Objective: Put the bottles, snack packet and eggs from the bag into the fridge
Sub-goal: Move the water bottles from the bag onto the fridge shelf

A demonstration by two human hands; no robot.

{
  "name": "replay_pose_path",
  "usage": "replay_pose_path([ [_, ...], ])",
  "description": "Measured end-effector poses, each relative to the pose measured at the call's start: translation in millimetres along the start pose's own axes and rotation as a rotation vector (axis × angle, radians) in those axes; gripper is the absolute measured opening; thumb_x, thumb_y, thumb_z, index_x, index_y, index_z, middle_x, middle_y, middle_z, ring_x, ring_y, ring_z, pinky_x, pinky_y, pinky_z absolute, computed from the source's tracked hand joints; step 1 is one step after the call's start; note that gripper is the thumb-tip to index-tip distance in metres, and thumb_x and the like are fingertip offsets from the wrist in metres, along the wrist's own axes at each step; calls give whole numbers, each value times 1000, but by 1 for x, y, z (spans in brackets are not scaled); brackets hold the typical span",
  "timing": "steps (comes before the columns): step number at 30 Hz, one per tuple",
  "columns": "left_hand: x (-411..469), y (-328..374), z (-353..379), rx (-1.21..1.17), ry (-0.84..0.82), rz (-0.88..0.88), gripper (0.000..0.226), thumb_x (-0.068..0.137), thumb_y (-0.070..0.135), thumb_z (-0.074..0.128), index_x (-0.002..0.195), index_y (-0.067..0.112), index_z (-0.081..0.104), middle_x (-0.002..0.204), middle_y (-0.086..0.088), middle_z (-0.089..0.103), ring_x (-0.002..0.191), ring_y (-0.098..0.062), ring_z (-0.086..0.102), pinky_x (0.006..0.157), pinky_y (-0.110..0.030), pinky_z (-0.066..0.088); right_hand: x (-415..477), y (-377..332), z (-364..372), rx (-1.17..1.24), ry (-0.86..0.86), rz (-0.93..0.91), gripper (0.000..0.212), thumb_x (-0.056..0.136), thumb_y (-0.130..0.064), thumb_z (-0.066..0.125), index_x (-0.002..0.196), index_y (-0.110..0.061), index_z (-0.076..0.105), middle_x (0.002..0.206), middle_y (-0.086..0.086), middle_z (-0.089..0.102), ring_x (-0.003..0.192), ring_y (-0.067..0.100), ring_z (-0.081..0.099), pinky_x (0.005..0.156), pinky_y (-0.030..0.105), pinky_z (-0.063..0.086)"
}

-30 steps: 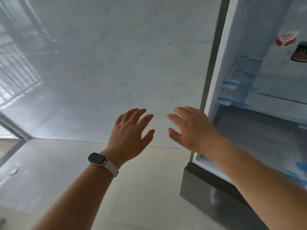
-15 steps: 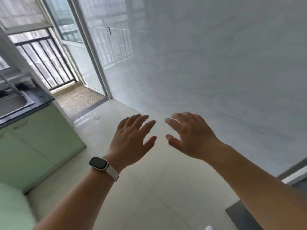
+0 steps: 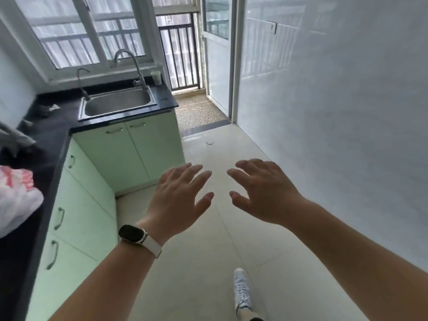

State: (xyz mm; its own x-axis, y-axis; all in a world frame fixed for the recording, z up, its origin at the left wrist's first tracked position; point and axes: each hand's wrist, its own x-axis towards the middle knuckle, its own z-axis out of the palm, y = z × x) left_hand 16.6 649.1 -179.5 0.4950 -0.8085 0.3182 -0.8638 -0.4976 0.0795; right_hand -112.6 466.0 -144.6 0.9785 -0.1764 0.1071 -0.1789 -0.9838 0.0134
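Observation:
A white plastic bag (image 3: pixel 16 200) with red print lies on the black counter (image 3: pixel 46 137) at the far left edge; its contents are hidden. My left hand (image 3: pixel 178 200), with a watch on the wrist, is held out over the floor with spread, empty fingers. Beside it my right hand (image 3: pixel 264 193) is also spread and holds nothing. Both hands are well to the right of the bag. The fridge is out of view.
A steel sink (image 3: pixel 118 103) with a tap sits in the counter over pale green cabinets (image 3: pixel 129 154). A white tiled wall (image 3: pixel 335 112) runs along the right. A balcony door (image 3: pixel 217 66) stands open ahead. My shoe (image 3: pixel 242 290) is on the tiled floor.
The view has swung left from the open fridge to the kitchen counter and sink. The bag has come into sight. Both hands stay spread and empty in front of me.

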Motion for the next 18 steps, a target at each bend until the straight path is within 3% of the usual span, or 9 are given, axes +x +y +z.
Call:
replay_pose_path([
  [8,34,-89,11,75,-35,-238,51,92,53,41,129,23,59,137,-4,59,131,-29,49,108,-51,38,136,-7,23,37,-47,-229,64,85,-58,27,130,-23,55,135,5,56,123,28,51,96,41,41],
  [13,58,-133,7,150,-13,-378,50,91,53,43,127,23,60,133,-3,60,128,-27,52,105,-49,39,218,-16,33,99,-49,-377,60,85,-58,32,127,-23,57,129,6,60,118,30,55,93,42,44],
  [18,48,-168,-3,212,-19,-518,48,92,49,43,128,22,60,133,-2,60,127,-26,52,104,-50,40,276,-46,37,107,-56,-556,65,86,-60,25,136,-25,49,140,5,52,128,28,48,100,43,39],
])
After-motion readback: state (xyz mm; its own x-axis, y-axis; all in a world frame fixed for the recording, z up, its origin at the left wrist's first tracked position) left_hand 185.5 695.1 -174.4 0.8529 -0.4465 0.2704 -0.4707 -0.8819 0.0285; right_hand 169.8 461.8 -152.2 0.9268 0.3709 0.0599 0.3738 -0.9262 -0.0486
